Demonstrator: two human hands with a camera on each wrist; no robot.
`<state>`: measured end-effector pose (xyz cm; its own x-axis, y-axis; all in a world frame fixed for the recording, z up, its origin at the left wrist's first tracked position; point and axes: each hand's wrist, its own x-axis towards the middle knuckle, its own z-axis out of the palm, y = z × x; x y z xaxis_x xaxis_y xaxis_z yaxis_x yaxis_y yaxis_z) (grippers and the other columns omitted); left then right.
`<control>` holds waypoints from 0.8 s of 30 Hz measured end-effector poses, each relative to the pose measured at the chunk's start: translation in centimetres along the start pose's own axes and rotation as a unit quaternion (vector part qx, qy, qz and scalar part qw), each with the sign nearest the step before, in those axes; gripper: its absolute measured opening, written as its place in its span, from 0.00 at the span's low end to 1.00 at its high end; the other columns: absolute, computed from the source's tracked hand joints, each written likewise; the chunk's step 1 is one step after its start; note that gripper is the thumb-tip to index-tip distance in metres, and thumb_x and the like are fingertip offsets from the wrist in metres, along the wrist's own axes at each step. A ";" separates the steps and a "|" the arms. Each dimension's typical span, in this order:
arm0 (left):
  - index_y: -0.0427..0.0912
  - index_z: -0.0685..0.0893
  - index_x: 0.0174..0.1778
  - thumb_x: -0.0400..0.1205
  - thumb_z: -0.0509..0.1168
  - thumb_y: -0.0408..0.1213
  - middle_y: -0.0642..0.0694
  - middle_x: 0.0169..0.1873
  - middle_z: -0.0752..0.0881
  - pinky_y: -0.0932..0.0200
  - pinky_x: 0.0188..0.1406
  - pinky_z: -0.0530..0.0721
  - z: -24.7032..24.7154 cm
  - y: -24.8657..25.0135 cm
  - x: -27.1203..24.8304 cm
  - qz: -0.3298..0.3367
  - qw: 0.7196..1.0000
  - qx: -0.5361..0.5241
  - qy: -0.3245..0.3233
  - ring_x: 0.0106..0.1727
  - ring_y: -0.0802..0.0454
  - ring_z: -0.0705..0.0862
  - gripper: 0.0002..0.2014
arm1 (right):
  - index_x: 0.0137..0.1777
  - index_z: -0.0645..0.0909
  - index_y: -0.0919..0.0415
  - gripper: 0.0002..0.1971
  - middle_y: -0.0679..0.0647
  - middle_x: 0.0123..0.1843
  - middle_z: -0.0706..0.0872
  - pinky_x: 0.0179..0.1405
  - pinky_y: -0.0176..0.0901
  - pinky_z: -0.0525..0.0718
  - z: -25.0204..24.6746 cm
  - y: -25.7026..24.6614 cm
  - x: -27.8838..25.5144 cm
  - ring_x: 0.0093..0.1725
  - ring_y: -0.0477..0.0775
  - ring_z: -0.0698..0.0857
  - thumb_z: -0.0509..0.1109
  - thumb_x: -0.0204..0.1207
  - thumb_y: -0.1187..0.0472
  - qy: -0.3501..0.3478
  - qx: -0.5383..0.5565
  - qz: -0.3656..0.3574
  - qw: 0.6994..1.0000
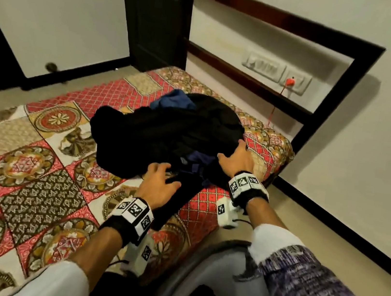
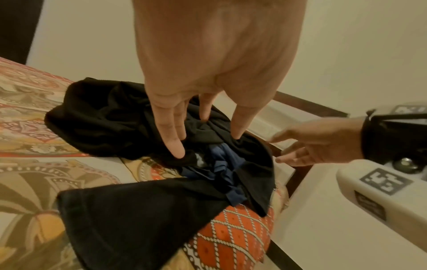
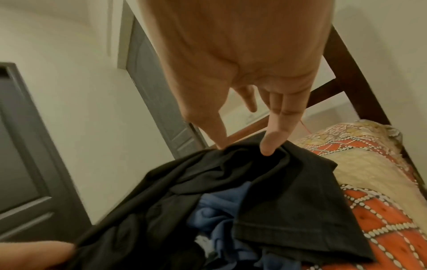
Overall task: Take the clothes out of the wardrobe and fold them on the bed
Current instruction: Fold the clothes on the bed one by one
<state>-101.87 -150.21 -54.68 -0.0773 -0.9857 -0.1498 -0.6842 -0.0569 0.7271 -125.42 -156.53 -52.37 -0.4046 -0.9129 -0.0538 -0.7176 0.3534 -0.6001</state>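
A heap of clothes (image 1: 166, 133) lies on the bed (image 1: 33, 174), near its far right corner, close to the right edge. It is mostly black cloth, soft and crumpled, with 2 patches of blue fabric (image 1: 174, 101) showing: 1 at the far side of the heap and 1 at the near side between the hands. How many separate garments make up the heap cannot be told, since the folds hide the seams. 1 long black piece (image 2: 138, 219) trails from the heap toward the near edge of the bed; in the left wrist view its hem is stitched and flat.

The left hand (image 1: 159, 180) rests at the near side of the heap with fingers (image 2: 175, 144) spread and almost straight, tips touching the black cloth, gripping nothing. The right hand (image 1: 236, 159) lies on the right side of the heap, fingers (image 3: 272, 142) extended, tips pressing the black fabric; no cloth is pinched. Both wrists carry 1 black band each with white square-patterned markers.

The bed wears a quilted patchwork cover in red, cream and brown with round floral medallions and diamond grids. A dark wooden frame (image 1: 324, 91) runs along the wall behind it. On the wall sit 2 white switch plates (image 1: 277, 71), blurred, with 1 orange plug (image 1: 290, 81) and a thin red cord hanging down. A dark door (image 1: 156, 15) stands beyond the far edge.
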 end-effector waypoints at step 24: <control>0.37 0.86 0.61 0.83 0.69 0.42 0.34 0.62 0.88 0.45 0.59 0.85 -20.1 3.1 -5.3 -0.057 0.803 -0.590 -0.052 0.62 0.37 0.87 0.15 | 0.55 0.94 0.57 0.11 0.47 0.52 0.94 0.57 0.36 0.84 -1.5 -18.3 -21.2 0.52 0.42 0.90 0.82 0.73 0.60 -0.105 0.193 -0.351 0.910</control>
<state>-89.01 -148.34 -38.19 -0.1648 -0.9481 -0.2719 0.4692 -0.3179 0.8239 -104.53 -143.29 -39.08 0.2233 -0.9193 0.3242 -0.4880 -0.3933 -0.7792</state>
